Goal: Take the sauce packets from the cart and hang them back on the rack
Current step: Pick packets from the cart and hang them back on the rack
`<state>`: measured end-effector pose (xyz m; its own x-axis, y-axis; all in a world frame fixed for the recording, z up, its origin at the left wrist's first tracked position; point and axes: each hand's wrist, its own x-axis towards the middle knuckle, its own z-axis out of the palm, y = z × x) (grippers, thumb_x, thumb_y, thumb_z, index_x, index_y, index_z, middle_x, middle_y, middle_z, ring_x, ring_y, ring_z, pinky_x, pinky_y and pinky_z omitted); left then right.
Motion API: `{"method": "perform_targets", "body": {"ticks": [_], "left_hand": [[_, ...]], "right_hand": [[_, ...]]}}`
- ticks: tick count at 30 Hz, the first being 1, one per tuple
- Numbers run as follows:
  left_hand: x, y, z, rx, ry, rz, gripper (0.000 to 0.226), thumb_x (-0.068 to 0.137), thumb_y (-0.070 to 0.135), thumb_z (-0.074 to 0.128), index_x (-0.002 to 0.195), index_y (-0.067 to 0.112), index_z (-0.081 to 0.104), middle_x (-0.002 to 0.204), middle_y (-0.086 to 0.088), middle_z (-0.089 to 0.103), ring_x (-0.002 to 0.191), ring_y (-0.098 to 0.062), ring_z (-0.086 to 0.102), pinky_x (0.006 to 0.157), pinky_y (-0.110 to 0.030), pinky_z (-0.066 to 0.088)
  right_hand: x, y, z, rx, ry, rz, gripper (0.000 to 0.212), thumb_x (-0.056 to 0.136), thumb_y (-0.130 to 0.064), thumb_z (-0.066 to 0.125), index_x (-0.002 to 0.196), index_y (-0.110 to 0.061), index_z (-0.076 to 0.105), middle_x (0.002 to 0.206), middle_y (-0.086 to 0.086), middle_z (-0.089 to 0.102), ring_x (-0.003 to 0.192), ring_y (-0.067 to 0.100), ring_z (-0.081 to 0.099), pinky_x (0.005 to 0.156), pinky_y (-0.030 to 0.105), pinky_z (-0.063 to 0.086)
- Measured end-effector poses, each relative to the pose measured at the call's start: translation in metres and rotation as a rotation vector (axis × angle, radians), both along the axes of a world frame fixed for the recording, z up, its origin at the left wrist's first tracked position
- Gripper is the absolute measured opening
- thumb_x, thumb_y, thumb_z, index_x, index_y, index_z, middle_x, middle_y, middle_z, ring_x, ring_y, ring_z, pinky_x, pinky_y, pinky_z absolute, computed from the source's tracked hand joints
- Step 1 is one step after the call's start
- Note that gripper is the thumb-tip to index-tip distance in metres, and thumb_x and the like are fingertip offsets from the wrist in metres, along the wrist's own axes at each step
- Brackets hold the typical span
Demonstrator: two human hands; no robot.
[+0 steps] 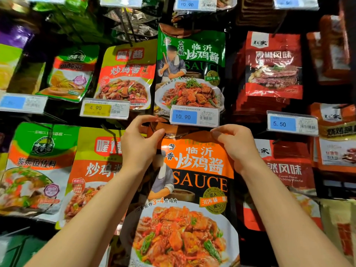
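An orange sauce packet [194,180] with a chicken dish printed on it hangs upright in the middle of the rack, its top edge just under a blue 10.90 price tag [194,116]. My left hand [141,143] pinches the packet's top left corner between thumb and fingers. At the top right corner my right hand [234,144] grips the edge with curled fingers. The hook behind the packet's top is hidden by the tag and my hands. The cart is out of view.
A green sauce packet [190,70] hangs directly above. Yellow-red packets [127,76] hang to the left, red packets [273,66] to the right, green packets [38,166] at lower left. Price tags 4.90 [105,109] and 5.50 [291,123] jut forward on hook ends.
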<state>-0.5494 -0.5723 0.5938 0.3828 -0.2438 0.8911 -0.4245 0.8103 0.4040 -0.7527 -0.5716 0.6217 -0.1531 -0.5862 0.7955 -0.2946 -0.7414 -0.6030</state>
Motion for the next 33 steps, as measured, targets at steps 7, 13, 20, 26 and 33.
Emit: {"method": "perform_targets", "body": {"ticks": [7, 13, 20, 26, 33], "left_hand": [[-0.005, -0.022, -0.010, 0.099, 0.023, -0.007, 0.024, 0.079, 0.024, 0.072, 0.098, 0.031, 0.060, 0.085, 0.011, 0.061, 0.085, -0.017, 0.061, 0.071, -0.044, 0.054], [-0.006, -0.016, -0.034, 0.173, -0.081, 0.067, 0.037, 0.087, 0.048, 0.056, 0.120, 0.034, 0.052, 0.107, 0.005, 0.063, 0.098, -0.020, 0.062, 0.083, -0.042, 0.051], [-0.002, 0.028, -0.124, 0.283, -0.345, -0.114, 0.097, 0.055, 0.070, 0.066, 0.139, 0.049, 0.024, 0.131, 0.025, 0.034, 0.115, 0.024, 0.028, 0.082, 0.002, 0.031], [-0.003, -0.015, -0.112, 0.368, -0.336, -0.064, 0.097, 0.056, 0.071, 0.067, 0.141, 0.041, 0.029, 0.128, 0.007, 0.042, 0.115, 0.001, 0.039, 0.079, 0.003, 0.029], [-0.014, -0.021, -0.133, 0.383, -0.300, -0.010, 0.083, 0.071, 0.065, 0.060, 0.142, 0.047, 0.020, 0.138, 0.001, 0.037, 0.116, 0.001, 0.040, 0.082, -0.011, 0.032]], "right_hand": [[0.000, -0.008, -0.010, 0.007, 0.058, -0.133, 0.025, 0.087, -0.010, 0.060, 0.070, -0.028, 0.064, 0.083, -0.005, 0.066, 0.090, 0.021, 0.063, 0.083, 0.043, 0.053], [0.005, 0.010, -0.044, -0.103, 0.140, -0.295, 0.038, 0.090, -0.032, 0.057, 0.125, -0.027, 0.043, 0.105, -0.003, 0.059, 0.086, 0.016, 0.055, 0.066, 0.029, 0.037], [0.006, 0.037, -0.145, -0.005, 0.153, -0.051, 0.094, 0.058, -0.066, 0.073, 0.134, -0.053, 0.019, 0.139, -0.017, 0.038, 0.124, 0.008, 0.043, 0.101, 0.039, 0.042], [0.014, 0.007, -0.138, 0.019, 0.192, -0.164, 0.083, 0.075, -0.051, 0.069, 0.141, -0.043, 0.019, 0.143, -0.009, 0.030, 0.123, 0.003, 0.037, 0.089, 0.022, 0.034], [0.014, 0.001, -0.147, 0.000, 0.247, -0.204, 0.078, 0.079, -0.054, 0.064, 0.142, -0.046, 0.019, 0.147, -0.009, 0.022, 0.105, -0.018, 0.034, 0.088, 0.014, 0.044]]}}
